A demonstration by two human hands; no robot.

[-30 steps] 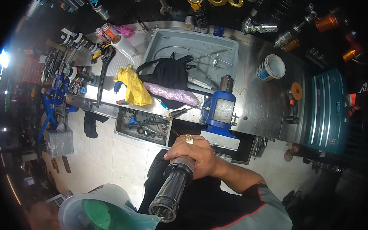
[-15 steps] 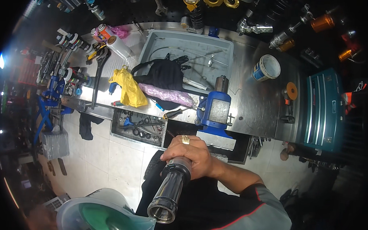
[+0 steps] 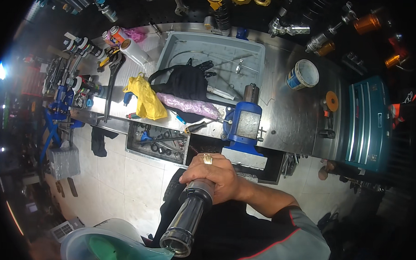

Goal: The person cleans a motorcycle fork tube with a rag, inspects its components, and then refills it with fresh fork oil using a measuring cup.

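Observation:
In my right hand (image 3: pixel 212 173), which wears a ring, is a shiny metal tube (image 3: pixel 185 225), with a grey and black collar near my fingers. The tube slants toward me and its open mouth faces up. Against that mouth, at lower left, lies the spout of a tilted translucent jug (image 3: pixel 73 247) with green liquid (image 3: pixel 104 249) inside. Dim and blurred at the jug's far left is my left hand (image 3: pixel 46 247), which appears to hold the jug; its fingers do not show clearly. Behind the jug stands a white bucket (image 3: pixel 122 227), partly hidden.
Ahead is a metal bench with a blue vice (image 3: pixel 245 120), a grey tray (image 3: pixel 211 45), a yellow cloth (image 3: pixel 145 98), a screwdriver (image 3: pixel 195 127) and a white tub (image 3: pixel 304 74). An open drawer (image 3: pixel 157 144) holds small parts. A teal tool chest (image 3: pixel 367 124) stands at right.
The tube's open end has swung slightly left and down, and the jug has shifted left and tilted a little with its spout still at the mouth. My right hand keeps its grip.

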